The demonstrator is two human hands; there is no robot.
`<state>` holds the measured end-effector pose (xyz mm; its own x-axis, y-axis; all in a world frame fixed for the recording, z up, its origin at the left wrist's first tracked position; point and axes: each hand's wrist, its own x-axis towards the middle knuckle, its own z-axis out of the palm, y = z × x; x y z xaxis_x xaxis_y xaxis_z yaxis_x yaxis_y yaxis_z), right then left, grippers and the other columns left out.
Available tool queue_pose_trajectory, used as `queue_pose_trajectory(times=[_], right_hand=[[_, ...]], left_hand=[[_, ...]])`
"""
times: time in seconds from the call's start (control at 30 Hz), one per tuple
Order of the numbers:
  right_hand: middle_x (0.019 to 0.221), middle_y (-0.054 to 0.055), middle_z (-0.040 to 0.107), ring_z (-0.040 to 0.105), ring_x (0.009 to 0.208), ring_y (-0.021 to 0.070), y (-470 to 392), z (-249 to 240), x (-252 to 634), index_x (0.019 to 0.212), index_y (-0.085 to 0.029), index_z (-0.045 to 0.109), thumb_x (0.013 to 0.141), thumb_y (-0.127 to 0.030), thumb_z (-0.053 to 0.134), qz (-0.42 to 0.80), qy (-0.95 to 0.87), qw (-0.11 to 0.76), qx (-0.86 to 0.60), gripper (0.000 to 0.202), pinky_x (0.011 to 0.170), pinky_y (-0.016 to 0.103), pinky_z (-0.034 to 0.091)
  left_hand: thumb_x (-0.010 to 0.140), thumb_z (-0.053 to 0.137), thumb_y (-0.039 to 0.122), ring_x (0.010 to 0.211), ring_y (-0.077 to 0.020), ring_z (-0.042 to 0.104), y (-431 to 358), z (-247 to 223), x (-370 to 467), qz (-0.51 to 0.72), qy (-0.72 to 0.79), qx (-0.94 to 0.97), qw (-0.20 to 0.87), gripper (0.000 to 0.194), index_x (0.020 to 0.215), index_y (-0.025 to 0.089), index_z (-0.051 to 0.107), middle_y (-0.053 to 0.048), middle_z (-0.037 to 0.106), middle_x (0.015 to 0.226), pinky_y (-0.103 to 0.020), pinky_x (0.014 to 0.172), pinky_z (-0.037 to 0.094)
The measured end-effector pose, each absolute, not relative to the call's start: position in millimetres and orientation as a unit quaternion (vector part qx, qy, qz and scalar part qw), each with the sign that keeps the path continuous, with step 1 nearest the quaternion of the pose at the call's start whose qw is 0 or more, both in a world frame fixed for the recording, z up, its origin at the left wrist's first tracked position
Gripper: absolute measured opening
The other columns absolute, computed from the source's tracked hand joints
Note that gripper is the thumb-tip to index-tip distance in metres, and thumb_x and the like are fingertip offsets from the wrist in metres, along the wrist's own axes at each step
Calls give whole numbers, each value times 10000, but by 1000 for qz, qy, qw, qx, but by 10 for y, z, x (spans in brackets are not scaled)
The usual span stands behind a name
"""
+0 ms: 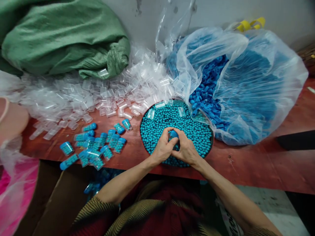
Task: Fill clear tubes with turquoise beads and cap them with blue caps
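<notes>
Both hands meet over a round tray (213, 144) filled with small teal beads (157, 126). Between the fingers of my left hand (162, 147) and my right hand (185, 149) is a small container with a blue cap (173, 134); most of its body is hidden by the fingers. A few clear empty containers (181, 111) lie on the beads toward the tray's far side. Left of the tray, several filled containers with blue caps (113, 140) lie scattered on the red table.
A heap of clear empty containers (86, 95) spreads along the back, beneath a green sack (66, 39). An open plastic bag (261, 85) of blue caps (209, 85) leans beside the tray. At far left stands a pink tub (12, 119), with a cardboard box (56, 200) below the table edge.
</notes>
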<state>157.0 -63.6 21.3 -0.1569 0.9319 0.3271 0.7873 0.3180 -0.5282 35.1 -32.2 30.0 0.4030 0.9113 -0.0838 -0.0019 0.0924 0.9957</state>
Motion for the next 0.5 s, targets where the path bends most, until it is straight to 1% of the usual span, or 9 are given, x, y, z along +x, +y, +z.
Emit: queue_pose_trajectory(times=[0.07, 0.13, 0.2, 0.27, 0.33, 0.37, 0.43, 0.5], right_hand=[[1133, 146, 549, 629, 835, 250, -647, 253, 1621, 1426, -194, 201, 778, -440, 603, 167, -758, 277, -566, 802, 624, 378, 553], [1198, 149, 517, 623, 785, 218, -657, 262, 1704, 1454, -225, 154, 790, -440, 602, 205, -765, 259, -553, 829, 613, 365, 553], [1205, 138, 511, 606, 735, 186, -664, 213, 1801, 1454, -250, 171, 821, -421, 576, 222, -753, 271, -557, 771, 612, 349, 551], [1165, 126, 530, 588, 689, 166, -672, 116, 1881, 1445, -255, 209, 853, -395, 536, 221, -730, 298, -574, 691, 608, 340, 547], [1120, 115, 551, 574, 647, 153, -683, 3, 1919, 1437, -247, 235, 873, -375, 506, 223, -714, 316, -584, 638, 604, 335, 543], [1105, 112, 559, 569, 629, 148, -690, -46, 1920, 1433, -241, 245, 878, -369, 498, 227, -711, 318, -585, 624, 600, 332, 542], [1091, 108, 571, 565, 608, 144, -706, -116, 1900, 1422, -231, 276, 882, -362, 488, 230, -713, 312, -584, 595, 594, 330, 540], [1066, 104, 584, 572, 619, 150, -716, -145, 1869, 1402, -222, 318, 888, -355, 478, 222, -721, 302, -582, 555, 602, 332, 538]], left_hand=[[830, 503, 247, 701, -102, 539, -311, 297, 293, 355, 399, 566, 629, 303, 1123, 176, 467, 2, 573, 840, -232, 678, 460], [844, 491, 275, 672, -105, 537, -283, 318, 146, 352, 426, 591, 588, 306, 1137, 184, 486, 2, 584, 827, -239, 662, 464], [848, 497, 286, 729, -125, 556, -232, 331, -109, 367, 482, 636, 478, 321, 1156, 196, 504, -12, 603, 878, -261, 710, 469], [854, 488, 278, 855, -164, 573, -167, 304, -443, 380, 546, 670, 329, 325, 1166, 190, 519, -45, 616, 985, -306, 806, 463], [868, 457, 273, 941, -211, 566, -99, 226, -786, 357, 609, 683, 191, 311, 1143, 159, 546, -89, 616, 1037, -367, 877, 443], [871, 445, 277, 972, -239, 556, -65, 170, -935, 330, 635, 686, 130, 302, 1111, 142, 570, -111, 615, 1031, -399, 896, 432], [873, 436, 288, 1042, -283, 530, 10, 42, -1149, 284, 675, 681, 30, 337, 1125, 117, 577, -152, 600, 1064, -442, 927, 410], [871, 442, 304, 1167, -311, 469, 108, -84, -1237, 241, 678, 694, -27, 404, 1213, 112, 538, -181, 551, 1197, -467, 986, 364]])
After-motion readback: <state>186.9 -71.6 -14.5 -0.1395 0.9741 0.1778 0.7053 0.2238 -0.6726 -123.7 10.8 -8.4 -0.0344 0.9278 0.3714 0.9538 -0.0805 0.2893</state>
